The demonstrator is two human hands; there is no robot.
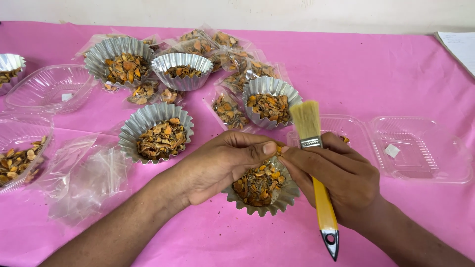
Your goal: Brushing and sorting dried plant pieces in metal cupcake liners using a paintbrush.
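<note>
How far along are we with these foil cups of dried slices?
Four fluted foil cups stand filled on the pink tablecloth. In hand: left hand and right hand, holding a yellow-handled brush, work over a fifth cup. Left: sealed clear bags and an open clamshell.

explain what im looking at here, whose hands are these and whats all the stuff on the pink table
The one picture comes from a camera worn on a person's head, looking down at their own bare hands. The left hand and right hand meet over a fluted foil cup of dried orange-brown pieces. The right hand also holds a yellow-handled brush, bristles up. On the pink cloth lie more filled foil cups, clear plastic bags and an open clear plastic box.
</note>
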